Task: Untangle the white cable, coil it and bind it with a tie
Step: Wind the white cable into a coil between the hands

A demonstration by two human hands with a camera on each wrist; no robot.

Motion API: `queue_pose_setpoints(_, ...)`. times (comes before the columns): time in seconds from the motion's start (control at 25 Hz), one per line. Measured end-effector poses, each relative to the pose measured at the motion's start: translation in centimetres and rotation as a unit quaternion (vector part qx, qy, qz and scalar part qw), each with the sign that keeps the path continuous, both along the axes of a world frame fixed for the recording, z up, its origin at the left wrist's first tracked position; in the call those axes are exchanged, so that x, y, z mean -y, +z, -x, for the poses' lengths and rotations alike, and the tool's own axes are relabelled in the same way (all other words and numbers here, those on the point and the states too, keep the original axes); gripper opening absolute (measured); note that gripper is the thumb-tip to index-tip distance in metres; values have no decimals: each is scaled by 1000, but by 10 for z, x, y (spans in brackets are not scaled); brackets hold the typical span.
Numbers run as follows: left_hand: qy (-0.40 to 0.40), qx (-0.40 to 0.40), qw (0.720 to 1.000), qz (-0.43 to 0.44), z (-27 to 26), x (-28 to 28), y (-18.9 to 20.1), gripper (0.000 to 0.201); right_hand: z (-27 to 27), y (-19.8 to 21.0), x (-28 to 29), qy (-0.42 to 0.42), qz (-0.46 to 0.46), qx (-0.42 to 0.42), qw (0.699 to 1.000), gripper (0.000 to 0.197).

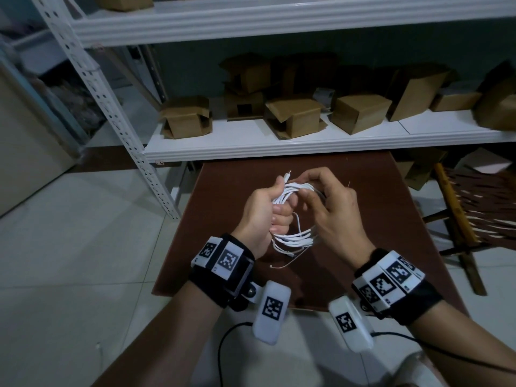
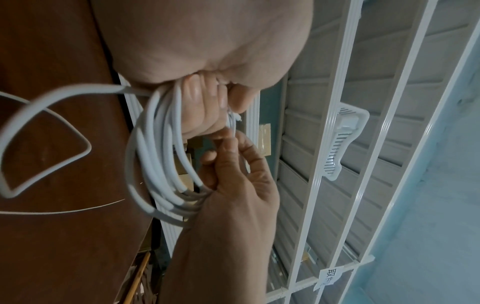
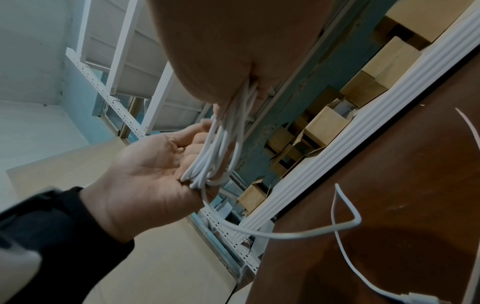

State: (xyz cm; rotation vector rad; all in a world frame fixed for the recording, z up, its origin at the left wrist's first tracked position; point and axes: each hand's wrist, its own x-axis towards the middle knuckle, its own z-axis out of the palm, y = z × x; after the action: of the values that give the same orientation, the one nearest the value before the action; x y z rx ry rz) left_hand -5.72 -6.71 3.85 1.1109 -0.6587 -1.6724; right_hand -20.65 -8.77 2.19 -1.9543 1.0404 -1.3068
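Note:
Above the brown table (image 1: 363,219) I hold the white cable (image 1: 293,237), wound into a loose coil of several loops. My left hand (image 1: 265,210) grips the coil's left side in a fist. My right hand (image 1: 326,199) curls its fingers round the strands at the top right, close to a plug end (image 1: 287,174) that sticks up between the hands. In the left wrist view the coil (image 2: 161,156) spans both hands. One kinked loose end (image 3: 348,222) hangs down toward the table. A thin pale tie (image 1: 284,263) lies on the table beneath the coil.
A white metal shelf (image 1: 307,143) with several brown cardboard boxes (image 1: 296,115) runs just behind the table. A perforated rack post (image 1: 125,129) slants at left. A wooden chair (image 1: 460,213) stands at right. Pale floor tiles (image 1: 83,247) lie to the left.

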Motion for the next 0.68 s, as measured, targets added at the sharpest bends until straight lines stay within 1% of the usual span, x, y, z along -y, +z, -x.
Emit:
queue_pose_setpoints(0.08,35,8,999,2,1,-1,2,53,-1,1,-2,-8,-6,-4,1000,12)
queue_pose_setpoints(0.16,94,-3,996,-2,2,0,3,52,-2,3,-4,-28,-38,2,999,15)
queue_pose_setpoints(0.28,181,-52,982,-12,-3,5,1,53,-5,3,-4,-53,-132,10,990,23)
queue_pose_setpoints(0.32,204,-69,976,-11,-6,5,0,52,-6,0,-3,-69,-148,9,986,25)
queue_pose_setpoints(0.4,233,-94,968,-8,-11,6,0,52,-5,-9,2,-101,-177,-18,979,33)
queue_pose_setpoints(0.44,243,-104,964,-4,-13,7,0,52,-5,-12,5,-97,-206,-30,973,38)
queue_pose_setpoints(0.48,253,-112,961,2,-14,8,0,52,-7,-15,7,-72,-256,-30,964,44)
queue_pose_setpoints(0.52,261,-117,958,9,-16,8,0,52,-10,-17,7,-30,-323,-13,946,50)
queue_pose_setpoints(0.6,271,-116,955,23,-17,10,0,52,-19,-18,3,50,-446,46,892,56)
queue_pose_setpoints(0.64,274,-115,954,26,-18,10,-1,52,-23,-20,2,76,-475,92,872,52)
queue_pose_setpoints(0.68,278,-114,953,28,-18,10,-1,52,-27,-21,1,93,-483,148,858,43)
